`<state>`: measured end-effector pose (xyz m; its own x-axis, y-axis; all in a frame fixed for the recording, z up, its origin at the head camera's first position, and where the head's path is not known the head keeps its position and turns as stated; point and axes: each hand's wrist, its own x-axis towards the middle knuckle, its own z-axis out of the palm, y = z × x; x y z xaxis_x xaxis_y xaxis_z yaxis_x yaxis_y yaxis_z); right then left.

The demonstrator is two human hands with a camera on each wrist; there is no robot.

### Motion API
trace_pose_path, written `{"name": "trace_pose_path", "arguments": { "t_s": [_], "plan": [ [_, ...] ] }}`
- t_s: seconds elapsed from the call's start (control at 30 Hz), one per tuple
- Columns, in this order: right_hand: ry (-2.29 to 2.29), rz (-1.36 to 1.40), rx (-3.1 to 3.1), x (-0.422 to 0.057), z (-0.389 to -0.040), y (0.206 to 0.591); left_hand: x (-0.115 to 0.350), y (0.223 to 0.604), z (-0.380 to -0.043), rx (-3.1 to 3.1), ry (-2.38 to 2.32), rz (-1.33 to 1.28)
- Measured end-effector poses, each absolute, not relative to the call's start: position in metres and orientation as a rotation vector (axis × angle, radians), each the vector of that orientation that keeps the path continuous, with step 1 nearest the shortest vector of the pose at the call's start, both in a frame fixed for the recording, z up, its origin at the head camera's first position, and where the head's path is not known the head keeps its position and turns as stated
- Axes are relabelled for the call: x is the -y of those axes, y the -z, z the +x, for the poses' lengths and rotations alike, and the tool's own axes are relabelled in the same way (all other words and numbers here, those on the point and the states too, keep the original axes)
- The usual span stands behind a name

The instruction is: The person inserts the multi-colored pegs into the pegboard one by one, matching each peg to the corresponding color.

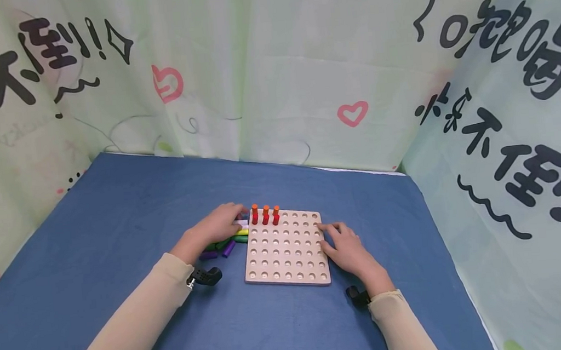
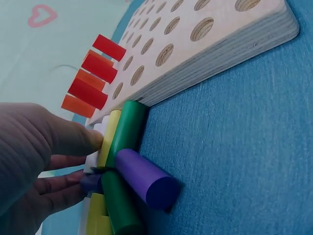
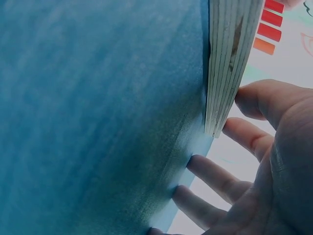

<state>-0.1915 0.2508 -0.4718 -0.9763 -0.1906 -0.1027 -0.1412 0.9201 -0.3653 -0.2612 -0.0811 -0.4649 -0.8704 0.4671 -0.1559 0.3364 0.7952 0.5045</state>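
Observation:
A light wooden board with rows of round holes lies on the table. Upright at its far left corner stand three orange pegs and three red pegs. My left hand is at a loose heap of pegs beside the board's left edge. Its thumb touches the white and yellow pegs, and its fingers reach behind them near a dark blue peg; any grip there is hidden. Green pegs and a purple peg lie alongside. My right hand touches the board's right edge with spread, loosely bent fingers.
A blue cloth covers the table. Pale curtains with hearts and black lettering hang behind and on both sides. Each wrist carries a black camera, such as the left wrist camera.

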Motion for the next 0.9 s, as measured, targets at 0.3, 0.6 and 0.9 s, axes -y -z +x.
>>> {"name": "trace_pose_path", "arguments": {
  "t_s": [0.3,0.6,0.9],
  "plan": [
    [0.544,-0.258,-2.940,-0.250,-0.190,0.471,0.076,0.460,-0.258,-2.704,-0.682,0.610],
    [0.546,-0.260,-2.949,-0.250,-0.189,0.470,0.073,0.458,-0.253,-2.750,-0.642,0.641],
    [0.552,-0.260,-2.944,-0.251,-0.190,0.471,0.071,0.452,-0.246,-2.811,-0.643,0.670]
  ]
}}
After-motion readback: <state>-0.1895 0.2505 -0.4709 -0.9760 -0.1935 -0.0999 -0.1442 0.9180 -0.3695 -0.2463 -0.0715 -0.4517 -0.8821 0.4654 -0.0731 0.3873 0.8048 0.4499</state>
